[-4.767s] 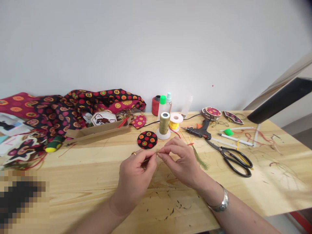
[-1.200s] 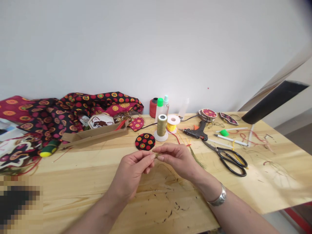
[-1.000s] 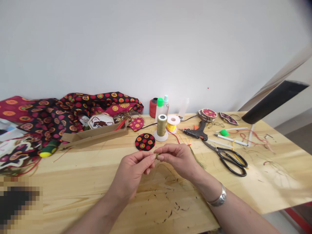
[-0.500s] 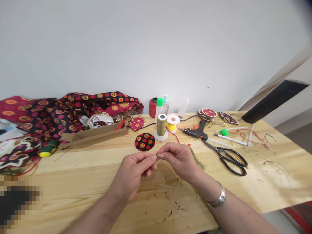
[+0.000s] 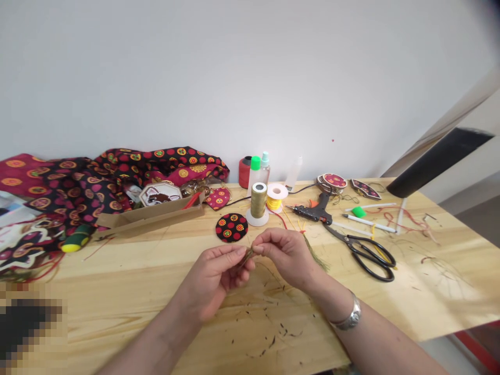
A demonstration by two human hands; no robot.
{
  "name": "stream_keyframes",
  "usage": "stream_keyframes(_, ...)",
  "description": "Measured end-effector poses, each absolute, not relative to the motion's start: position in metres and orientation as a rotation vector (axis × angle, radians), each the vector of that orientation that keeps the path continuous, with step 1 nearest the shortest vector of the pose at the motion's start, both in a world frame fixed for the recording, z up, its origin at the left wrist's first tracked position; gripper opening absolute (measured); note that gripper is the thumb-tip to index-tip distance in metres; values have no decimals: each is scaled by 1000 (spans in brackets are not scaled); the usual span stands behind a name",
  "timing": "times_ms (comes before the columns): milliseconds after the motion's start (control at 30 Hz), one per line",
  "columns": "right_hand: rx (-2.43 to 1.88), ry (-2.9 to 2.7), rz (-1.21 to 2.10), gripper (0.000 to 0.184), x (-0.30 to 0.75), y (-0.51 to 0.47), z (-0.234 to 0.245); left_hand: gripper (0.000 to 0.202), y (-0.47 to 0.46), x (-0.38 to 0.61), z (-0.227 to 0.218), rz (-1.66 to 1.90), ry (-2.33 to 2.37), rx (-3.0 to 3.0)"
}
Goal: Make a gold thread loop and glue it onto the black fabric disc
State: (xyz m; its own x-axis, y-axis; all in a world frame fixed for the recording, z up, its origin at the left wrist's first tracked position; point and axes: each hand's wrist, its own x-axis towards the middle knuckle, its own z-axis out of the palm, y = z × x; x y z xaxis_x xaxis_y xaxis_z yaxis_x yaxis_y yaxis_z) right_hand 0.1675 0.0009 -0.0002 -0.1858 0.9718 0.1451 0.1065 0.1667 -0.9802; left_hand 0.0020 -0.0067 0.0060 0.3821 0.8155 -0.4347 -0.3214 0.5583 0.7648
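Between my two hands is a small bundle of olive-green thread (image 5: 247, 255). My left hand (image 5: 219, 271) is closed on it, thumb over the fingers. My right hand (image 5: 283, 255) pinches its upper end with thumb and forefinger; a silver bracelet (image 5: 351, 315) circles that wrist. Most of the bundle is hidden by the fingers. Just beyond my hands lie a round black patterned fabric disc (image 5: 231, 227) and a standing cone of olive thread (image 5: 258, 200). An olive tassel (image 5: 315, 251) shows partly behind my right hand.
Right of my hands lie black-handled scissors (image 5: 373, 255) and a glue gun (image 5: 316, 211). A yellow thread spool (image 5: 276, 195) and glue bottles (image 5: 254, 174) stand at the back. Leftward are a cardboard tray (image 5: 156, 216) and patterned cloth (image 5: 97, 177). Dark scraps (image 5: 272, 341) litter the front.
The left thumb has shifted up and back, and the fingers below have loosened a little, so more of the thread bundle shows. My right hand keeps its pinch, nearly still.
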Motion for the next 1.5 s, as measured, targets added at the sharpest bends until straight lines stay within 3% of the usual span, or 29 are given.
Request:
stream_keyframes(567, -1093, -1576, 1133, 10, 170, 4, -2, 10, -4, 1, 7, 664, 893, 429)
stream_keyframes(933, -1052, -1442, 1283, 5, 169, 5, 1, 10, -2, 1, 2, 631, 832, 277)
stream_keyframes(1433, -1098, -1511, 1188, 6, 167, 6, -5, 1, -5, 6, 2, 773, 931, 497)
stream_keyframes(1500, -1111, -1533, 1155, 7, 166, 5, -5, 7, -6, 6, 2, 788, 958, 558)
